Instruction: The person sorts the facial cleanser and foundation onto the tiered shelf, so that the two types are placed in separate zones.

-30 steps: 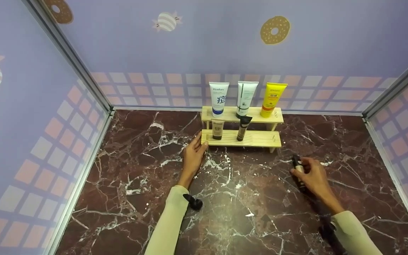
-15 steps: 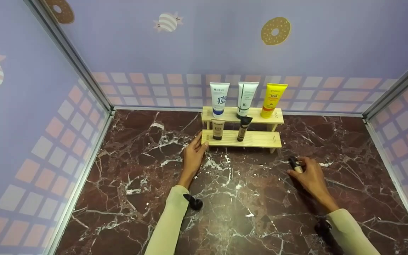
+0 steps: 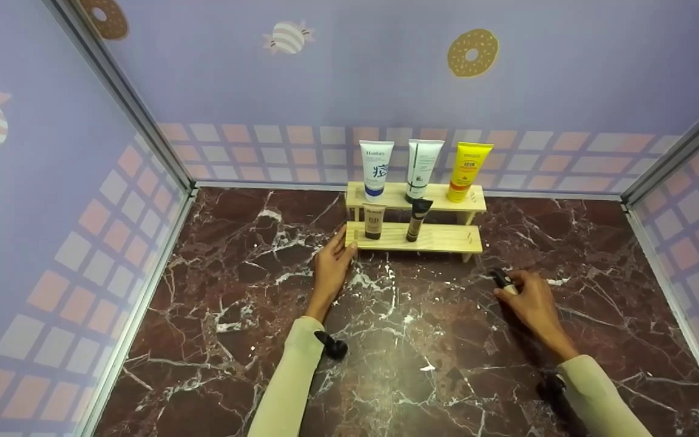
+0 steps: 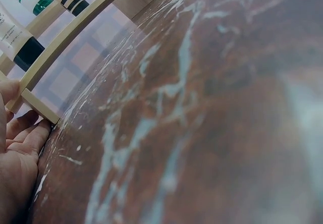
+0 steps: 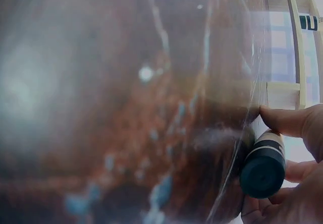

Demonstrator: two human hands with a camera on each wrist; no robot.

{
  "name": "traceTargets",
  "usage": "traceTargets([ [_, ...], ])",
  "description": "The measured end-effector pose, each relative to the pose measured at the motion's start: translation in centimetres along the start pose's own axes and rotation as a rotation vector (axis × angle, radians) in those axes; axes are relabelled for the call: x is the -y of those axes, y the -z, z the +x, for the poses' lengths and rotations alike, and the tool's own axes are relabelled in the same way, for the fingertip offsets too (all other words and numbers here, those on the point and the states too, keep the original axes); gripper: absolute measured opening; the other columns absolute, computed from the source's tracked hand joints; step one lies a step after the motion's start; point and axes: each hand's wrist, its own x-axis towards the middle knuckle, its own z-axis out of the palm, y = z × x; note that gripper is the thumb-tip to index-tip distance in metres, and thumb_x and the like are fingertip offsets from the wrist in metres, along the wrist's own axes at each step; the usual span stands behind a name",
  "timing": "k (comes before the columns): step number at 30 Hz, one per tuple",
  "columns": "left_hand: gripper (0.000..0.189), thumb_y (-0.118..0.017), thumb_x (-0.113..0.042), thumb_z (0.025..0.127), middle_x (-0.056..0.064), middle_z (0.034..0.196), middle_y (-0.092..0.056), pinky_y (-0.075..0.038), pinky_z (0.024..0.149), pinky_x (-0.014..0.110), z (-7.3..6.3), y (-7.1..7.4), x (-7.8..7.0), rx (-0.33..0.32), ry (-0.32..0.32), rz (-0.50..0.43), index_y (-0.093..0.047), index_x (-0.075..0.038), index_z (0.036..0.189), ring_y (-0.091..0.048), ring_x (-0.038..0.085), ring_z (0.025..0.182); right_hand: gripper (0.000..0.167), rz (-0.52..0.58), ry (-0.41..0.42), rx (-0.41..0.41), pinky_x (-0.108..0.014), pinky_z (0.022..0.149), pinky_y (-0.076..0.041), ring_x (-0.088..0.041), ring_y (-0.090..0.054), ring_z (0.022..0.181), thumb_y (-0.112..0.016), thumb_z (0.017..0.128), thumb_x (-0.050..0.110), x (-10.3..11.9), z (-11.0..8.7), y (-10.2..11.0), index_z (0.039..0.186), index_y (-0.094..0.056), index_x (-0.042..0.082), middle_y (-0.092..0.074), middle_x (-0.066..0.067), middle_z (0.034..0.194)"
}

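Note:
My left hand [image 3: 332,267] grips the left end of the two-step wooden stand [image 3: 449,238], its thumb at the lower step's front edge. On the right, my right hand [image 3: 534,301] pinches a small cosmetic tube [image 3: 500,278], black at its far end; the right wrist view shows its round dark cap [image 5: 263,176] facing the camera, and the fingers hide part of its body. A beige tube [image 3: 373,224] and a black tube [image 3: 418,222] stand on the lower step. Along the upper step are a blue-capped white tube [image 3: 376,165], a green-capped white tube [image 3: 425,165] and a yellow tube [image 3: 469,169].
The stand sits on a dark red marbled tabletop [image 3: 252,285], near the patterned back wall [image 3: 355,67]. Side walls rise at left and right. The lower step's right part [image 3: 455,235] has bare wood beside the black tube.
My right hand has shifted slightly left, and the tube in it has tilted, with less of its body showing. My left hand stays on the stand.

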Motion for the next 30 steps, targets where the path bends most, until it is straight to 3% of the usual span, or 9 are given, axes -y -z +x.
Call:
traceTargets([
  [11,0.057,-0.072,-0.01,0.109,0.026,0.157,-0.057,-0.057,0.112,0.044,0.2,0.0,0.3,-0.004,-0.019,0.003,-0.053,0.003,0.16,-0.061,0.038,0.142,0.039,0.02,-0.057,-0.01,-0.062,0.093,-0.056,-0.049,-0.071,0.103,-0.084,0.096,0.009,1.0,0.2,0.9,0.125,-0.072,-0.016,-0.074,-0.035,0.113],
  [14,0.057,-0.073,-0.012,0.109,0.025,0.157,-0.057,-0.057,0.113,0.045,0.1,0.1,0.2,-0.001,-0.027,0.017,-0.053,0.002,0.161,-0.061,0.037,0.142,0.036,0.026,-0.05,-0.032,-0.053,0.086,-0.056,-0.045,-0.071,0.098,-0.084,0.096,0.008,1.5,0.3,1.2,0.123,-0.074,-0.014,-0.075,-0.033,0.11],
  [21,0.057,-0.073,-0.011,0.108,0.027,0.155,-0.059,-0.058,0.111,0.045,0.0,0.1,0.1,0.0,-0.036,0.017,-0.054,0.002,0.16,-0.062,0.038,0.141,0.03,0.068,-0.056,-0.061,-0.02,0.066,-0.05,-0.025,-0.068,0.081,-0.085,0.096,0.007,2.3,0.4,2.0,0.12,-0.077,-0.009,-0.078,-0.026,0.102],
  [30,0.057,-0.073,-0.013,0.108,0.025,0.156,-0.059,-0.058,0.111,0.044,0.0,0.1,0.1,-0.007,-0.018,0.037,-0.054,0.001,0.161,-0.064,0.036,0.14,0.031,0.099,-0.015,-0.086,-0.011,0.077,-0.046,-0.042,-0.075,0.101,-0.083,0.098,0.007,2.9,0.5,2.6,0.123,-0.076,-0.01,-0.078,-0.029,0.111],
])
